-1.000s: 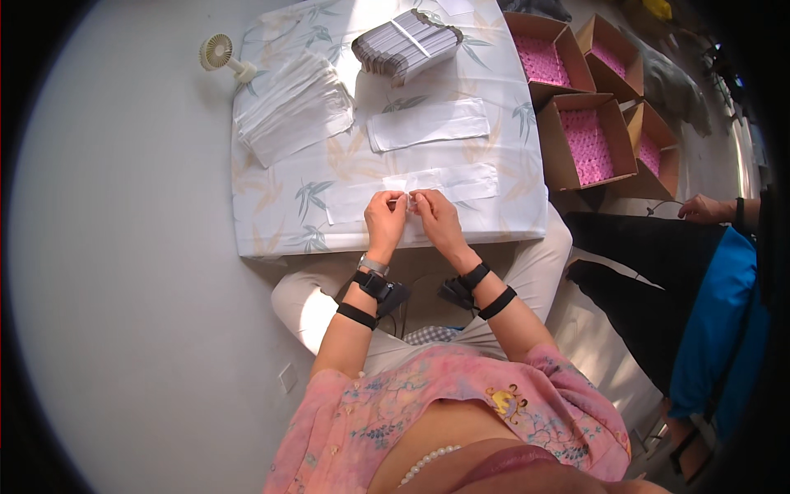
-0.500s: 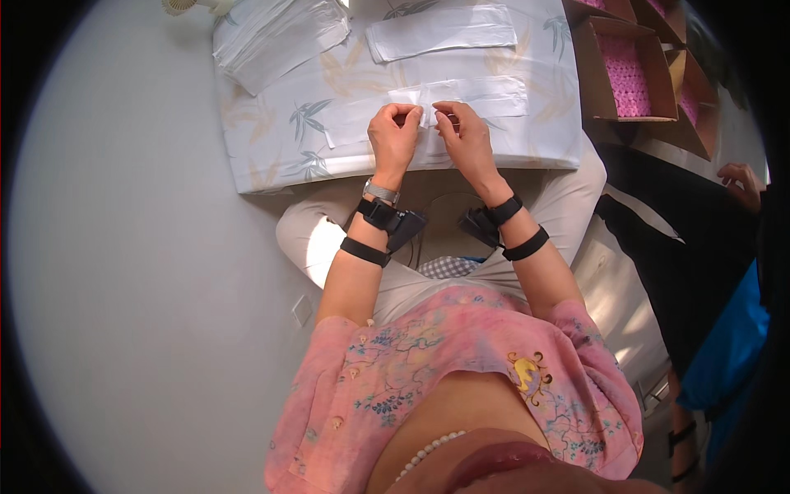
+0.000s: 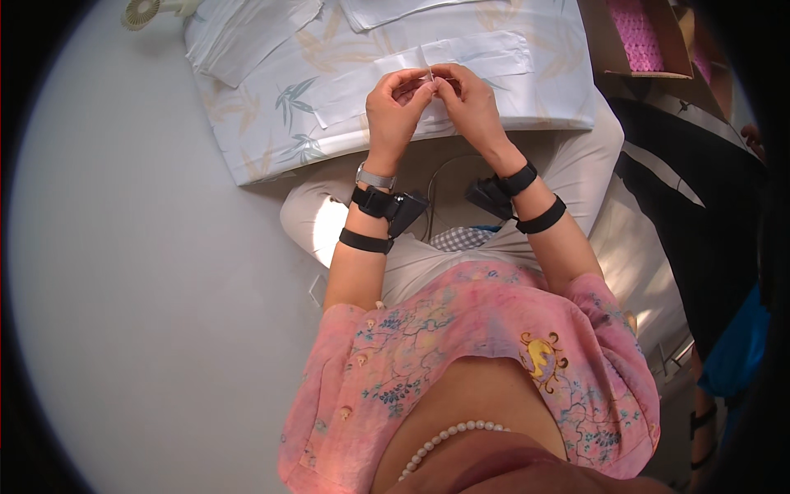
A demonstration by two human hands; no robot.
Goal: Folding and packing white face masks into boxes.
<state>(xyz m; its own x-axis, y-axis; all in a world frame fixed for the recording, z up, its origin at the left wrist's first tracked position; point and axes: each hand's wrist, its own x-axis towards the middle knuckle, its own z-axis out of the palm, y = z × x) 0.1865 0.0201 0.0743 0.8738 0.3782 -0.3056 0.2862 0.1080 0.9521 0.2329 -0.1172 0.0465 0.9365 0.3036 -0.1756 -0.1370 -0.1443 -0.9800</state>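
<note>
Over the near part of the patterned table cover, my left hand (image 3: 397, 111) and my right hand (image 3: 471, 107) meet fingertip to fingertip. Both pinch a small white piece, paper or thin cloth, whose edge (image 3: 429, 75) shows between the fingers; most of it is hidden. Just beyond lies a flat white strip (image 3: 490, 53), partly covered by the hands. Another pale strip (image 3: 341, 95) stretches to the left of my left hand.
A loose pile of white sheets (image 3: 247, 37) lies at the table's far left, with more white sheets (image 3: 387, 10) at the far edge. A small fan (image 3: 141, 11) is beyond. Cardboard boxes (image 3: 676, 58) with pink contents stand at the right, near another person's dark-clothed legs (image 3: 691, 206).
My hands have come together; their fingertips, apart before, now touch around the small white piece. The whole view has shifted, so the table sits higher in the picture.
</note>
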